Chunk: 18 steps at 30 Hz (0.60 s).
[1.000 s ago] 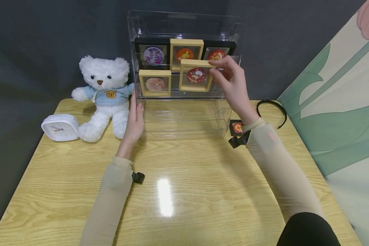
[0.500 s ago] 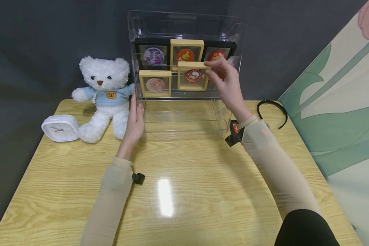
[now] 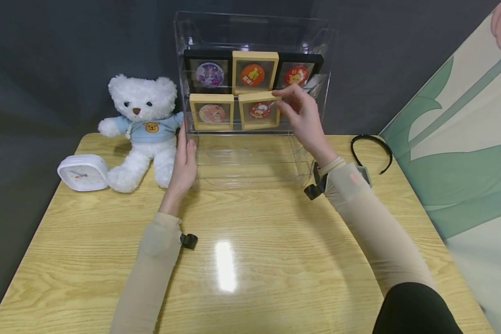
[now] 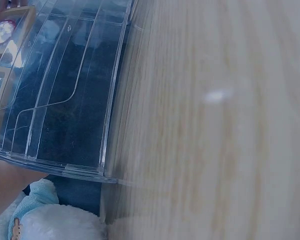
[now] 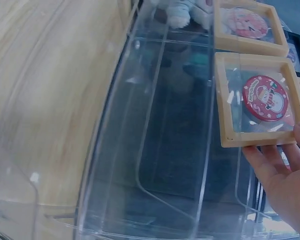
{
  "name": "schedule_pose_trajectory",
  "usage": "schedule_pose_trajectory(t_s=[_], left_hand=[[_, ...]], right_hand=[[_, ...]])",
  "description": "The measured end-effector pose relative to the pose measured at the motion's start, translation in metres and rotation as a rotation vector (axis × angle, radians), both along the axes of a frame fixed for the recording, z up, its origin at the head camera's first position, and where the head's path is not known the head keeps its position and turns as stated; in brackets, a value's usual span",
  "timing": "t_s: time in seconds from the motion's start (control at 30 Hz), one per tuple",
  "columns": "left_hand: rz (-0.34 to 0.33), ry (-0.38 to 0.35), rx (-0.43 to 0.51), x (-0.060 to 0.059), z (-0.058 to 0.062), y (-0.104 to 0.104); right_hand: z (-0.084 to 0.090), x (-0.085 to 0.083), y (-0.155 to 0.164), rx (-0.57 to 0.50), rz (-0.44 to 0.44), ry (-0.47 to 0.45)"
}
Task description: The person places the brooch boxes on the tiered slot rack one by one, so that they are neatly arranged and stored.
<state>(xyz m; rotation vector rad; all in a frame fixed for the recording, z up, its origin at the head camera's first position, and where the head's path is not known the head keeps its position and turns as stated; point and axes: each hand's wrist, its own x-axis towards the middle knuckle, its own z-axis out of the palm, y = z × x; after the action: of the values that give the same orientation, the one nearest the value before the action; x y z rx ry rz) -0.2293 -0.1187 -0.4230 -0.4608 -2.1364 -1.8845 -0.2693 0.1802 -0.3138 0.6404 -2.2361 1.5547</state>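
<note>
I pinch a pale square frame (image 3: 259,111) holding a round red badge (image 5: 265,98). It stands slightly tilted at a middle tier of my upright clear rack (image 3: 250,134).

Orange badge (image 3: 252,74) bears a thumbs-up sign (image 3: 255,73); lettering (image 5: 252,92) on the lower red badge (image 5: 265,98) is blurred

bright white glare on the tabletop (image 3: 259,241)

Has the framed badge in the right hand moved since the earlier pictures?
Yes: in the head view, the held badge moved down and left, toward the framed pink badge.
</note>
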Motion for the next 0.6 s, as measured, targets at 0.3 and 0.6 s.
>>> schedule_pose_trajectory(t_s=[0.3, 0.6], left_hand=[[-0.004, -0.008, 0.005, 0.000, 0.002, 0.001], [-0.006, -0.079, -0.015, 0.015, 0.025, 0.004]], right_hand=[[-0.008, 0.000, -0.001, 0.013, -0.026, -0.009], [-0.009, 0.001, -0.003, 0.035, -0.041, -0.009]])
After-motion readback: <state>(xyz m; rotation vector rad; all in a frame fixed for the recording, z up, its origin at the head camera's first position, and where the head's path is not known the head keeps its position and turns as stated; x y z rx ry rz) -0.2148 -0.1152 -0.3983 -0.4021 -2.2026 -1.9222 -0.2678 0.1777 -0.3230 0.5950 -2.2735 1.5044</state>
